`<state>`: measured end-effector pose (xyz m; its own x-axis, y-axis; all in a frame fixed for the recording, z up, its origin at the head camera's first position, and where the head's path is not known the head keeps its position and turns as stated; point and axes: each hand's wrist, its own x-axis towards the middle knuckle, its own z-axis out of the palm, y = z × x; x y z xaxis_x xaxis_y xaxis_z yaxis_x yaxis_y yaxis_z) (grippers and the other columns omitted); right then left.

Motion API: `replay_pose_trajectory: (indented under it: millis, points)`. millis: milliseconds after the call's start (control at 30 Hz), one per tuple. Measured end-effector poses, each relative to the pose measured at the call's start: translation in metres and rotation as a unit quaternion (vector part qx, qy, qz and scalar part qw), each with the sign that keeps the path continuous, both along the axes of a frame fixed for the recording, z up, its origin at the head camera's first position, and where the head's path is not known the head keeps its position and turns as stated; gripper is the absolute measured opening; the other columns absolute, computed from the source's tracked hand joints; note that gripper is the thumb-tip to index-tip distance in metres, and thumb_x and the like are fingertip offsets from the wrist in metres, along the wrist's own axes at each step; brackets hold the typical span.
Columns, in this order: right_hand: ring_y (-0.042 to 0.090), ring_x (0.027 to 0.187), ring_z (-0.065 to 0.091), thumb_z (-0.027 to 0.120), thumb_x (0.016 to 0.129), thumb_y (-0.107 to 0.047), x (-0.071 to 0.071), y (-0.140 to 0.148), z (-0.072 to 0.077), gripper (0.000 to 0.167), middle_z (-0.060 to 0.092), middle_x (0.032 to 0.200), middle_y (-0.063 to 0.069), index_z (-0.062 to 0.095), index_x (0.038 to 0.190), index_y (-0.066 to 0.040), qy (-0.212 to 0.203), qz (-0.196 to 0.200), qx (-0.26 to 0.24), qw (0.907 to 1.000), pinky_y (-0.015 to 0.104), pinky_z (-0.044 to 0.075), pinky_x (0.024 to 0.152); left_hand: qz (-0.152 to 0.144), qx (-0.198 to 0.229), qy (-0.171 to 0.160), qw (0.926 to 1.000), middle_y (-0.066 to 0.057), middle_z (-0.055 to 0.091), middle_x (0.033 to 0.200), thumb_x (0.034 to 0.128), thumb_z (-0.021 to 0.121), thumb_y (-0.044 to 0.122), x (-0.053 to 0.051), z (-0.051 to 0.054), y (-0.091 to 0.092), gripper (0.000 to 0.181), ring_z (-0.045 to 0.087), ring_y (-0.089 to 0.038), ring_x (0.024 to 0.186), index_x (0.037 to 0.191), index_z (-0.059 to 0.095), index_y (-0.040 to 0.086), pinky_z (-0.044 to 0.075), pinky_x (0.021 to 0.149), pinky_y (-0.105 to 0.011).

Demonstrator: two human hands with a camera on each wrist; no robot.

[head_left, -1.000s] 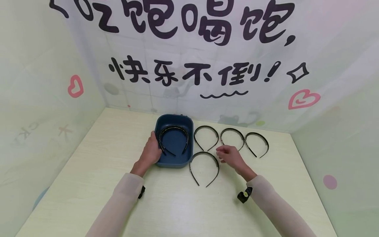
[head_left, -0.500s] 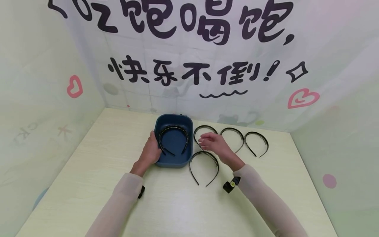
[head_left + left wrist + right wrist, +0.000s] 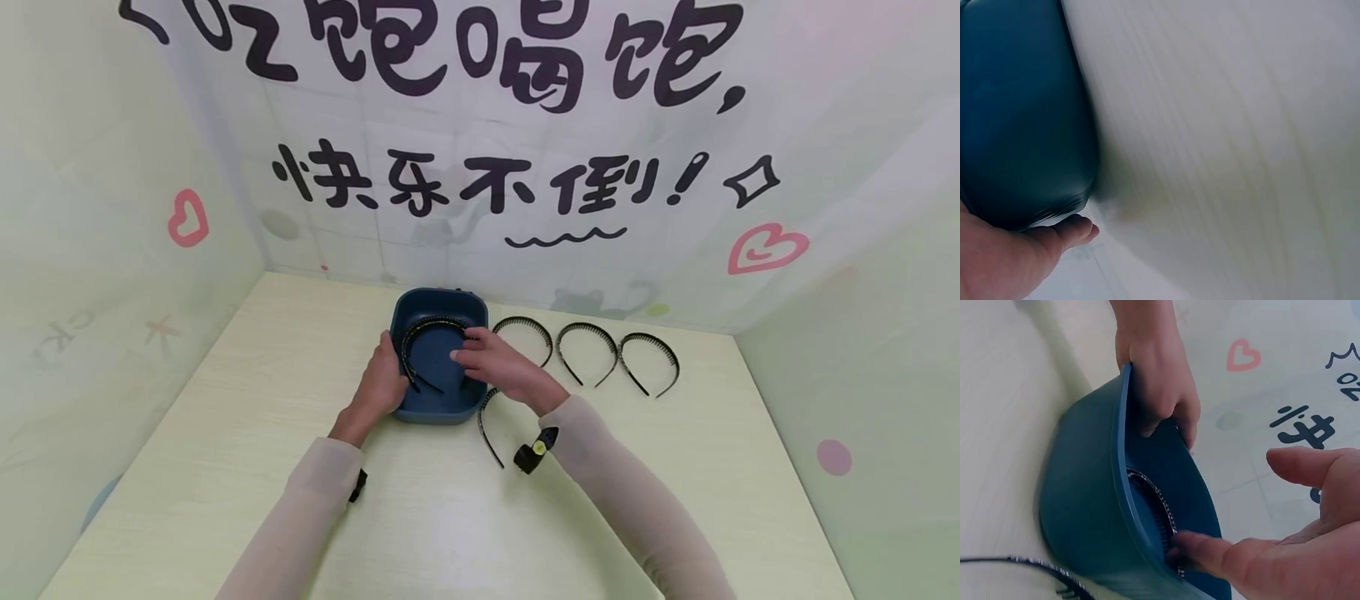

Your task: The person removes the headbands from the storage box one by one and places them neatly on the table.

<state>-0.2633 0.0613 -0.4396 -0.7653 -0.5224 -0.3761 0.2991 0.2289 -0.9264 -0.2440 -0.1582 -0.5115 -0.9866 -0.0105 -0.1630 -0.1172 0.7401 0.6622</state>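
- The left hand (image 3: 381, 379) gripped the left wall of the box (image 3: 435, 417), with its fingers bent over the rim to the inside.
- The right hand (image 3: 498, 362) was over the right side of the box and the grip was wide: in the right wrist view the thumb stood well apart from the finger which pointed inside. This finger overlapped the inner band (image 3: 406, 354), but I cannot tell if it touched it.
- The box was dark blue, smooth and deep, with rounded corners, and stood upright on the pale table (image 3: 450, 533).
- The inner band lay on the bottom of the box. It was black, with small shiny dots along its curve and teeth on the inner side; I cannot tell if it was one piece or two together.
- On the table, to the right of the box, the left band (image 3: 522, 318), the middle band (image 3: 588, 325) and the right band (image 3: 651, 337) made one row. All were thin, black, toothed hoops, their gaps toward the person where visible.
- The front band (image 3: 482, 421) lay nearer to the person, partly hidden by the right arm.
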Motion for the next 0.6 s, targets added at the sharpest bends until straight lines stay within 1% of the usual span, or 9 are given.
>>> replay_pose_trajectory:
  millis: [100,200,300,500,600]
  points:
    - [0.032,0.151,0.021,0.056,0.101,-0.021,-0.002,-0.011,-0.002,0.076,0.006,0.166,0.013,0.009,0.160,-0.009,-0.021,-0.018,0.017,0.9995,0.048,0.029,0.118,0.000,0.001,0.002,1.0000,-0.040,0.022,0.152,0.0946,0.048,-0.002,0.000,-0.001,-0.001,0.080,0.037,-0.051,0.135,0.153,-0.006,-0.010,0.039,0.106,-0.057]
    - [0.033,0.152,0.016,0.058,0.100,-0.022,-0.004,-0.017,-0.006,0.080,0.004,0.167,0.011,0.007,0.160,-0.011,-0.038,-0.039,0.027,0.9981,0.054,0.024,0.119,-0.001,0.000,0.003,1.0000,-0.040,0.022,0.152,0.0948,0.049,-0.001,-0.001,-0.001,-0.001,0.080,0.037,-0.051,0.135,0.153,-0.005,-0.010,0.039,0.107,-0.057]
    - [0.034,0.152,0.013,0.060,0.098,-0.022,-0.005,-0.023,-0.009,0.083,0.004,0.167,0.011,0.006,0.160,-0.012,-0.052,-0.058,0.034,0.9964,0.057,0.021,0.119,0.000,-0.001,0.001,1.0000,-0.040,0.022,0.152,0.0950,0.049,-0.001,-0.001,-0.001,-0.001,0.080,0.036,-0.051,0.135,0.153,-0.005,-0.010,0.039,0.107,-0.057]
    - [0.038,0.151,0.016,0.062,0.097,-0.026,-0.008,-0.034,-0.018,0.083,0.010,0.165,0.014,0.010,0.159,-0.009,-0.050,-0.078,0.063,0.9937,0.059,0.022,0.117,0.003,0.001,0.006,1.0000,-0.039,0.024,0.152,0.0946,0.051,-0.001,0.000,0.001,0.000,0.081,0.038,-0.051,0.134,0.154,-0.004,-0.010,0.039,0.106,-0.057]
    - [0.038,0.150,0.019,0.061,0.097,-0.025,-0.009,-0.037,-0.020,0.080,0.014,0.164,0.015,0.013,0.159,-0.008,-0.041,-0.088,0.066,0.9931,0.060,0.023,0.117,0.002,0.001,0.010,1.0000,-0.040,0.025,0.151,0.0941,0.051,-0.001,0.000,0.001,0.000,0.081,0.039,-0.052,0.133,0.153,-0.004,-0.010,0.040,0.105,-0.057]
